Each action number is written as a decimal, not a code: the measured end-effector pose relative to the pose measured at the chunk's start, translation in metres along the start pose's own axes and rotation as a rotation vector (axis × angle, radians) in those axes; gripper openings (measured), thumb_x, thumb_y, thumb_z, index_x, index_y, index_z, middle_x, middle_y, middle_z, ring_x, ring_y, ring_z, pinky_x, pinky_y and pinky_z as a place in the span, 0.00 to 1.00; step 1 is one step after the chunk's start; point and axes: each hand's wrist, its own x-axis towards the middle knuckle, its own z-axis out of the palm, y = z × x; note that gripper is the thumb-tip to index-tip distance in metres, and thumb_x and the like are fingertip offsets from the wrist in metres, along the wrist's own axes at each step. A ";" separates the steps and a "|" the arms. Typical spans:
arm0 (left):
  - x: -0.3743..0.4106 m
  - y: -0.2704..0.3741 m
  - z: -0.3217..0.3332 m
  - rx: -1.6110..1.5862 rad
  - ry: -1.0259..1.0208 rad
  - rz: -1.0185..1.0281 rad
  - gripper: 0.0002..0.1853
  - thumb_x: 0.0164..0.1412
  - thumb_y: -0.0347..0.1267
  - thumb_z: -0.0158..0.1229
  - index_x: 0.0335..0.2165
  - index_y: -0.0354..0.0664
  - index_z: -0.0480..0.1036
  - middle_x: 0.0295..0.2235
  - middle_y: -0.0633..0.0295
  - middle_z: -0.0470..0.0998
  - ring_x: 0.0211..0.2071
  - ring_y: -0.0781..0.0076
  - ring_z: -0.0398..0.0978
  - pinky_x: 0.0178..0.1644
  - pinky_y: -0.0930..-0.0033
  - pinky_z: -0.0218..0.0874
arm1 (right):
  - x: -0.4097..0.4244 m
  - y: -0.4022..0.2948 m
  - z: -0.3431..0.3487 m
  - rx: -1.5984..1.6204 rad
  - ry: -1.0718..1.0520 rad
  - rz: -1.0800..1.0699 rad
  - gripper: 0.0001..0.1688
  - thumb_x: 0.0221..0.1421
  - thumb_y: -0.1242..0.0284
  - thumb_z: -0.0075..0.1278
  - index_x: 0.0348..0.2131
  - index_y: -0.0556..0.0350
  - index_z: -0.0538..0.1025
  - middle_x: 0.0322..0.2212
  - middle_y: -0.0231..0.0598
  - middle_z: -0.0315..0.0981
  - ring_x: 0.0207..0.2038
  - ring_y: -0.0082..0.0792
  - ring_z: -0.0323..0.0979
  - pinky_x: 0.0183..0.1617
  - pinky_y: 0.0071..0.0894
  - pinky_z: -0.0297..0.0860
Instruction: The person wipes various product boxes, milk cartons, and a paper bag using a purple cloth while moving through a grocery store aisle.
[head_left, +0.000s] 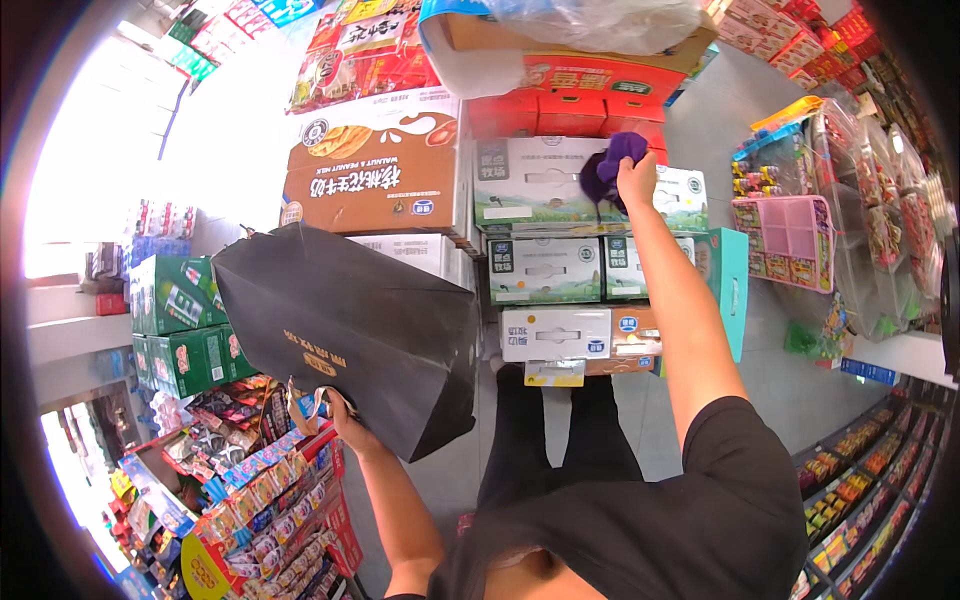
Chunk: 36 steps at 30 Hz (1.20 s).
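Note:
My left hand (346, 421) grips the ribbon handle of a large black gift bag (345, 322), which hangs tilted at my left and bears gold writing. A bunched purple cloth (621, 161) is pinched in my right hand (637, 180). That cloth is against or just above the front of a white and green milk carton (532, 180); I cannot tell whether they touch. More milk cartons (544, 270) are stacked below it. Beside them stands a brown and white walnut-peanut milk carton (375, 165), with the black bag covering part of the boxes beneath.
Red boxes (570, 116) and an open carton with clear plastic (600, 26) top the stack. A snack rack (277, 510) stands close at lower left, green cartons (180, 292) behind it. Clear bins (862, 225) and a pink tray (784, 240) are at right, above shelves (855, 487).

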 end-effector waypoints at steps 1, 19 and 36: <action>0.000 0.000 0.001 0.007 0.017 -0.010 0.21 0.66 0.41 0.43 0.49 0.39 0.66 0.46 0.60 0.72 0.45 0.63 0.70 0.50 0.61 0.62 | 0.001 0.000 0.013 -0.194 0.008 0.069 0.21 0.50 0.68 0.48 0.40 0.66 0.68 0.38 0.61 0.70 0.40 0.57 0.70 0.48 0.49 0.64; 0.007 -0.002 -0.008 0.063 0.098 0.021 0.24 0.65 0.43 0.46 0.51 0.36 0.65 0.48 0.60 0.70 0.48 0.61 0.68 0.53 0.61 0.59 | -0.094 0.009 0.017 -0.153 -0.417 -0.901 0.28 0.43 0.82 0.46 0.48 0.67 0.67 0.50 0.51 0.64 0.44 0.49 0.65 0.50 0.44 0.64; -0.005 0.041 0.003 0.656 0.019 0.339 0.16 0.63 0.35 0.51 0.45 0.34 0.69 0.40 0.63 0.73 0.40 0.74 0.70 0.47 0.71 0.61 | -0.045 0.152 -0.115 0.009 -0.292 0.185 0.27 0.47 0.72 0.43 0.48 0.66 0.65 0.41 0.60 0.71 0.45 0.57 0.69 0.51 0.44 0.64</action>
